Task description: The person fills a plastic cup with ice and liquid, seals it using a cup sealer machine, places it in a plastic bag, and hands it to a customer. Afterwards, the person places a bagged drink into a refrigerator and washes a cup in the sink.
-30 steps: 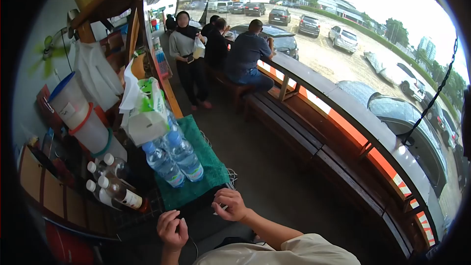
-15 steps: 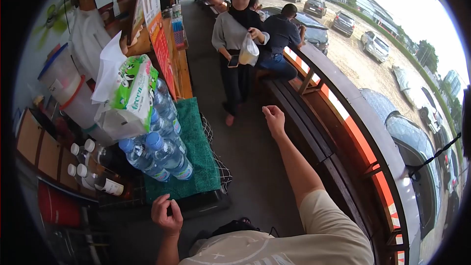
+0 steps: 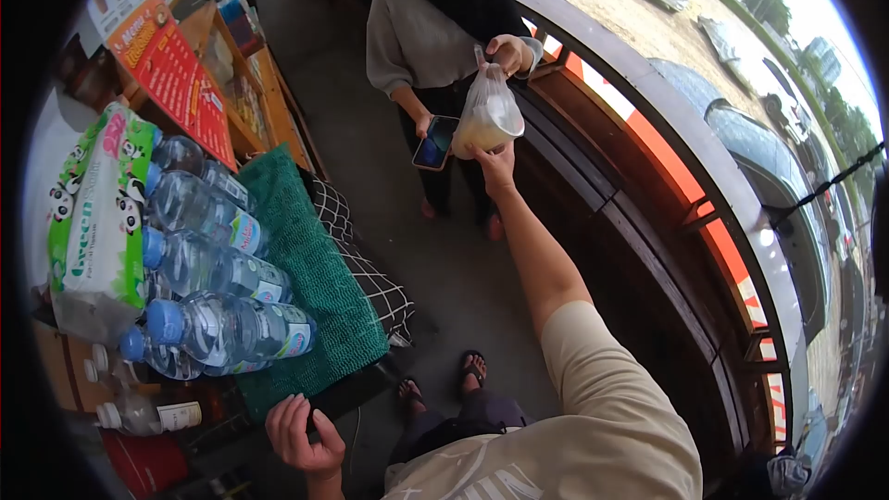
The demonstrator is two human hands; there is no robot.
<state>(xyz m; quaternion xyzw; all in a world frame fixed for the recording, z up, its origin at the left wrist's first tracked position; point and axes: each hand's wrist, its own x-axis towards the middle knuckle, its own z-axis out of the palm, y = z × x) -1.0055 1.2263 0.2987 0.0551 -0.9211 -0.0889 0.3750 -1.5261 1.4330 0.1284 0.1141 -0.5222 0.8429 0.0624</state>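
Observation:
My right hand is stretched out forward and grips the underside of a clear plastic bag. Inside the bag is a round container with something pale yellow. Its knotted top is still held by a person's hand. That person's other hand carries a smartphone, screen lit. Low down at the table's front edge, my left hand is empty, fingers loosely bent and thumb apart, close to a green towel.
Several water bottles and a tissue pack crowd the table at left. A red menu board rises behind. Along the right run a dark bench and a railing, with parked cars outside. The person stands in the walkway.
The person has come closer with the bag. My right hand has reached forward and met the bag's underside. My view has tilted down; my left hand stays low and empty.

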